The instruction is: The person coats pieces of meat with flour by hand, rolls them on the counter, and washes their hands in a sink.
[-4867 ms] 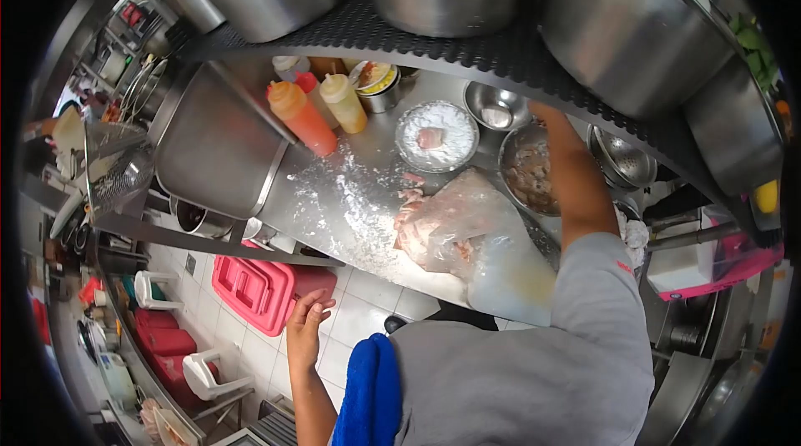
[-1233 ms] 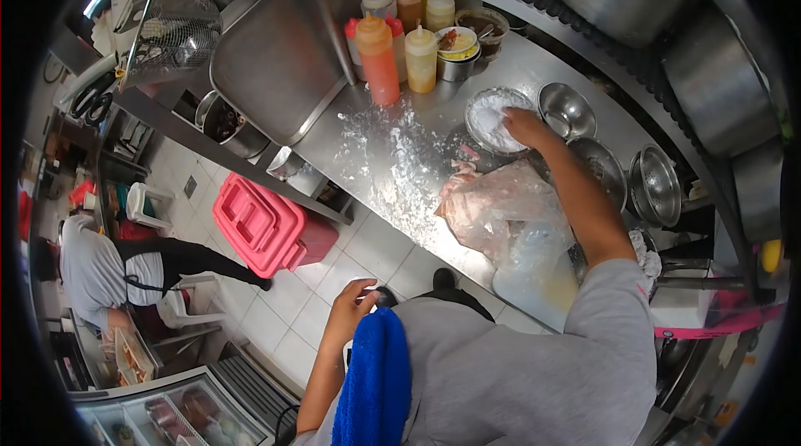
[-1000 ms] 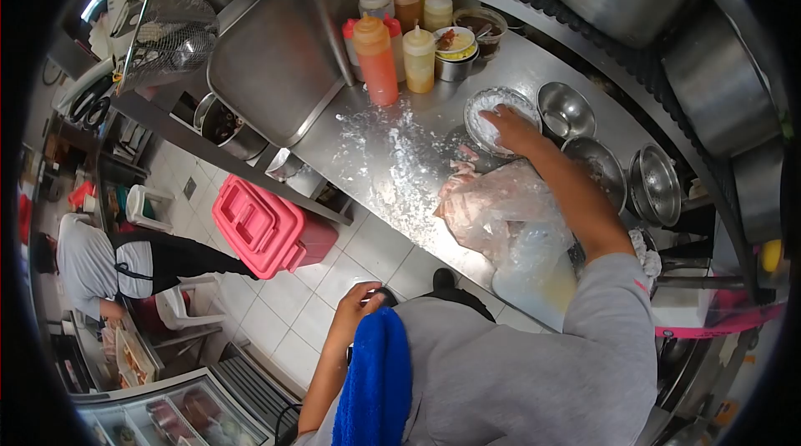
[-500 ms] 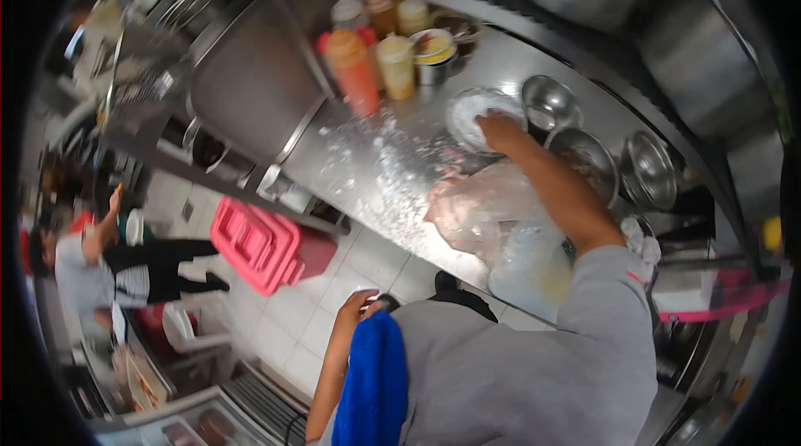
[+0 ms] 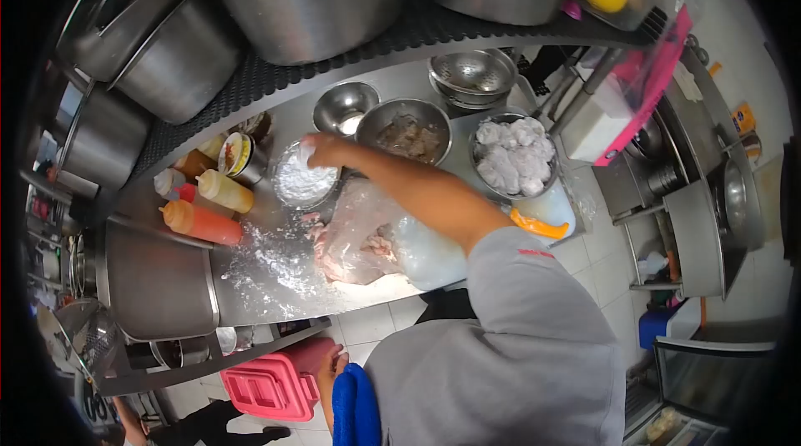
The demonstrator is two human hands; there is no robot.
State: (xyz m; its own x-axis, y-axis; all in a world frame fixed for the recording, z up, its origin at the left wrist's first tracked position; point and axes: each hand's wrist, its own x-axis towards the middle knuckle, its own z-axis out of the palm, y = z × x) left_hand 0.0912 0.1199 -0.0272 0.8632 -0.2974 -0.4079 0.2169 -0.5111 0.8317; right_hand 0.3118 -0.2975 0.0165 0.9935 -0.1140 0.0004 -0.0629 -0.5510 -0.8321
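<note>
My right hand [image 5: 321,152] is at a bowl of white powder [image 5: 302,187] that looks like flour; its fingers are bent together at the powder, and whatever lies between them is hidden. Below that forearm, a clear plastic bag [image 5: 363,221] with raw pale-pink meat rests on the steel table [image 5: 250,287]. Another bowl, just behind my wrist, has pieces in murky liquid [image 5: 409,139]. To the right of my arm, a bowl holds several white-coated pieces [image 5: 513,154]. My left hand [image 5: 332,362] hangs low beside a blue towel [image 5: 355,404], fingers loosely bent and apart, with nothing visible in them.
Squeeze bottles [image 5: 204,222] stand at the table's left. A small steel bowl [image 5: 346,108] and a colander [image 5: 474,75] sit at the back. Large pots [image 5: 304,4] line the shelf above. A pink lidded bin [image 5: 271,383] is on the floor. Another person's legs [image 5: 209,425] show lower left.
My view has swung to the right, bringing the bowl of white-coated pieces and an orange-handled item into sight. My right hand stays at the powder bowl; my left stays low beside the towel.
</note>
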